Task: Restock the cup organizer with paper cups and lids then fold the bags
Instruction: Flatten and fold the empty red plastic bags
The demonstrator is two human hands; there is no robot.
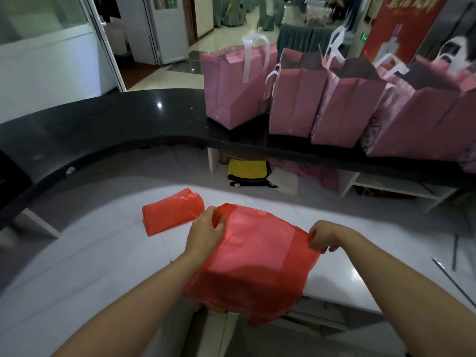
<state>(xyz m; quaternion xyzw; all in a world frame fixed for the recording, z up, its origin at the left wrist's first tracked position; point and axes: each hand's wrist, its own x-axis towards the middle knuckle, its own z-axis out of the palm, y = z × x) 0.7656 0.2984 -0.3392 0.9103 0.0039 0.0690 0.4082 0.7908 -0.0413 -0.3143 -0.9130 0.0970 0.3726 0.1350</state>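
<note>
A thin, translucent red plastic bag (253, 256) is hanging spread between the person's two hands above the near edge of the white counter (103, 253), its upper part stretched fairly flat and its lower part sagging in soft creases past the counter's edge toward the floor. The left hand (206, 231) is gripping the bag's far-left top corner, fingers curled and closed on a bunched bit of plastic. The right hand (325, 237) is pinching the right edge, thumb and fingers pressed together on the film. The plastic is showing darker where layers overlap, and paler where light is passing through a single layer. Just to the left of the left hand, a second red bag (171, 213) is lying on the counter folded into a compact rectangle, apart from the held one. Farther away, on the curved black countertop (103, 119), a row of pink paper gift bags (296, 94) with white handles is standing upright on the far right
</note>
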